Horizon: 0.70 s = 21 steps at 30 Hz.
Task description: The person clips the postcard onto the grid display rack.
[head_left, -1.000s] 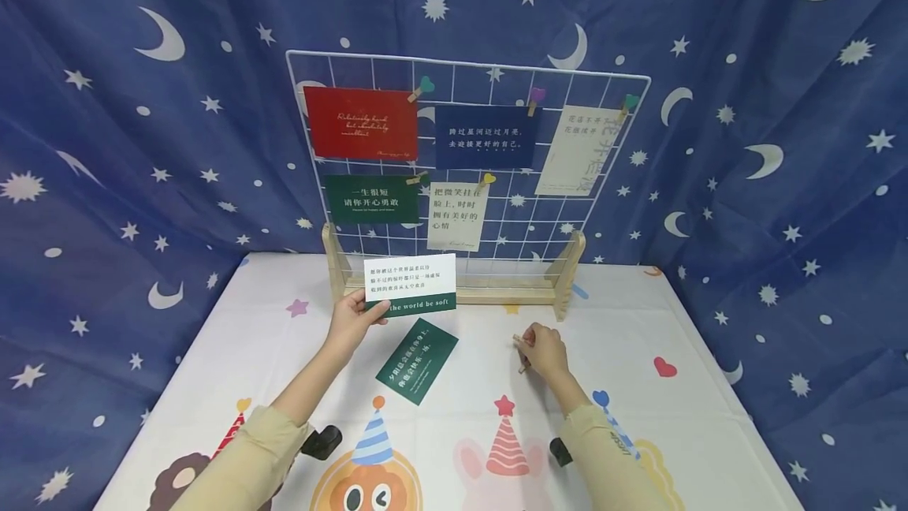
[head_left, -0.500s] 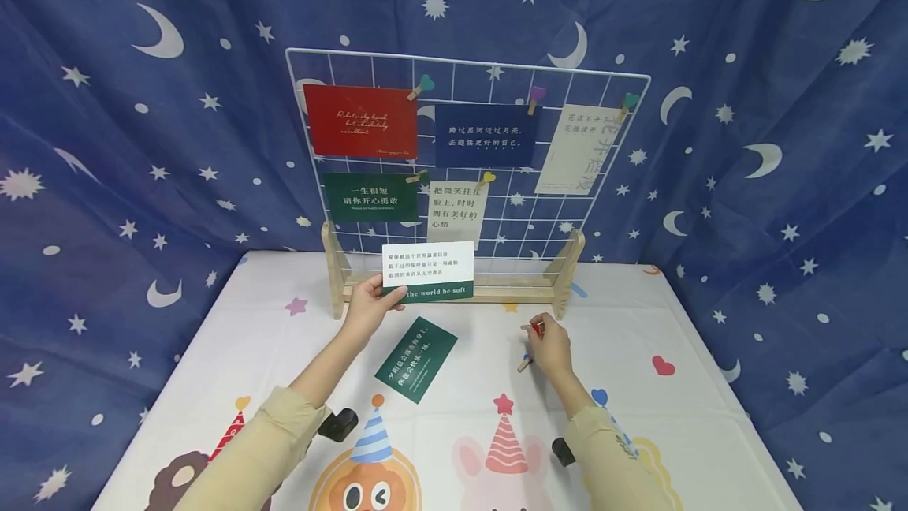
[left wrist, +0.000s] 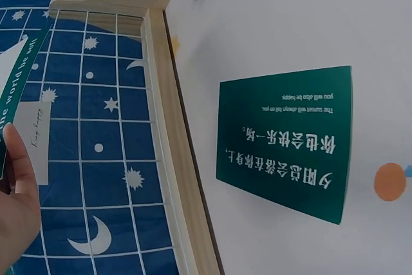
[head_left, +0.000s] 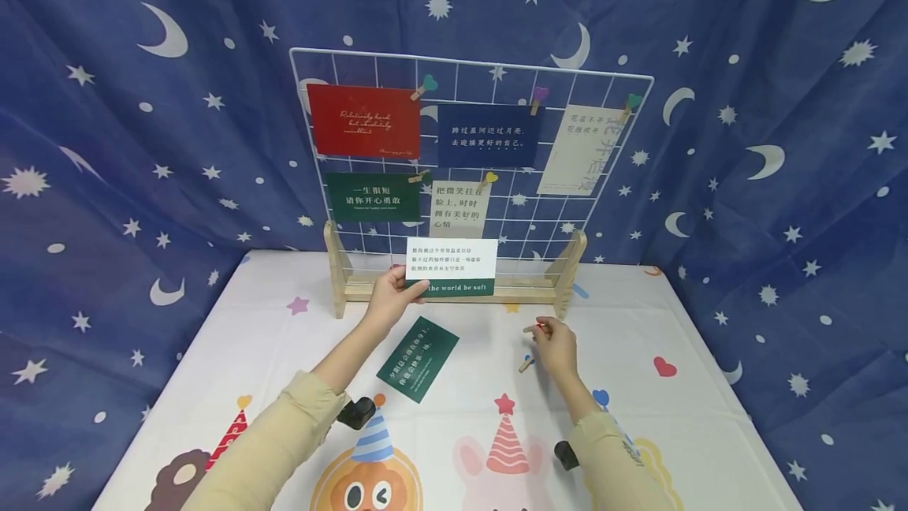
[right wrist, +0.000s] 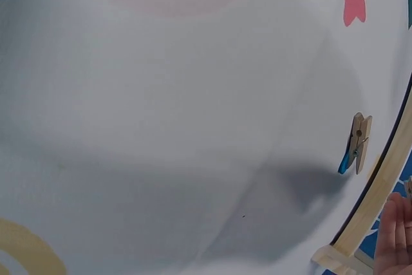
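A white card with a green bottom band (head_left: 454, 265) is pinched by its lower left corner in my left hand (head_left: 392, 296), held up before the lower part of the wire grid rack (head_left: 525, 231). It overlaps the foot of the cream card (head_left: 459, 207) in the head view. My right hand (head_left: 556, 347) pinches a small wooden clothespin (head_left: 532, 329) with a bit of red on it, above the table at the right. Just below lies a clothespin with a blue heart (head_left: 526, 364). A green card (head_left: 418, 359) lies slanted on the table between my hands.
Clipped on the rack are a red card (head_left: 365, 122), a navy card (head_left: 486, 136), a white card (head_left: 578, 150) and another green card (head_left: 373, 198). The rack stands on a wooden base (head_left: 511, 292) at the back of the table. A starry blue curtain (head_left: 213, 140) hangs behind.
My left hand has carried the white-and-green card right and up toward the rack. My right hand has lifted the red clothespin slightly, leaving the blue one in view on the table.
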{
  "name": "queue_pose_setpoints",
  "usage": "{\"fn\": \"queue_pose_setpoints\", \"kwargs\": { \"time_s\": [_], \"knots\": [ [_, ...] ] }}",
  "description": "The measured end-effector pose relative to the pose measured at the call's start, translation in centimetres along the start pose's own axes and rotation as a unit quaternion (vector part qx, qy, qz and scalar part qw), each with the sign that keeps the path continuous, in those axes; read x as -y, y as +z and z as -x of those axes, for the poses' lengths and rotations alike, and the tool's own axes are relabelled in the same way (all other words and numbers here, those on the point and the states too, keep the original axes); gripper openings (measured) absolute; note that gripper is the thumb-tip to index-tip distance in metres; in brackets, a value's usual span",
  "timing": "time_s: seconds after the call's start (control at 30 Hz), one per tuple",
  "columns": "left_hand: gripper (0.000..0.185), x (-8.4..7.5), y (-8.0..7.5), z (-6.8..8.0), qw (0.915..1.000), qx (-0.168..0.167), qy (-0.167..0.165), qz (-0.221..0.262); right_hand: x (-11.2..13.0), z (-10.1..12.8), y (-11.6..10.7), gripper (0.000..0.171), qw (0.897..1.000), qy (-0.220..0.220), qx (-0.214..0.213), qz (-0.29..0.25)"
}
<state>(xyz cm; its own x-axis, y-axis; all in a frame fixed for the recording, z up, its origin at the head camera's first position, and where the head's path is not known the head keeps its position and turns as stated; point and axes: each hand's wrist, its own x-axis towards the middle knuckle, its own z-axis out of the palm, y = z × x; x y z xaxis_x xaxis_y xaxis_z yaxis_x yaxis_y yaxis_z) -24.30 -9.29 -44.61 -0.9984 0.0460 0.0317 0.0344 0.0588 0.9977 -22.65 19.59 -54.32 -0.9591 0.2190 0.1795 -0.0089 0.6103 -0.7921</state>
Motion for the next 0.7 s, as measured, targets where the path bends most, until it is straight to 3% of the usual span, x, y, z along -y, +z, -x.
{"fn": "queue_pose_setpoints", "kwargs": {
  "time_s": [0.2,0.5,0.7],
  "knots": [
    [0.036,0.0,0.8,-0.6,0.9995,0.024,0.019,-0.002,-0.2,0.1,0.0,0.018,1.0,0.013,-0.007,-0.022],
    [0.022,0.2,2.5,-0.9,0.9992,0.035,0.016,0.015,-0.6,0.1,-0.1,0.009,0.998,0.025,-0.043,-0.039],
    [0.031,0.0,3.1,-1.0,0.9982,0.051,0.028,0.016,-0.6,0.1,-0.5,0.016,0.998,0.016,-0.037,-0.054]
  ]
}}
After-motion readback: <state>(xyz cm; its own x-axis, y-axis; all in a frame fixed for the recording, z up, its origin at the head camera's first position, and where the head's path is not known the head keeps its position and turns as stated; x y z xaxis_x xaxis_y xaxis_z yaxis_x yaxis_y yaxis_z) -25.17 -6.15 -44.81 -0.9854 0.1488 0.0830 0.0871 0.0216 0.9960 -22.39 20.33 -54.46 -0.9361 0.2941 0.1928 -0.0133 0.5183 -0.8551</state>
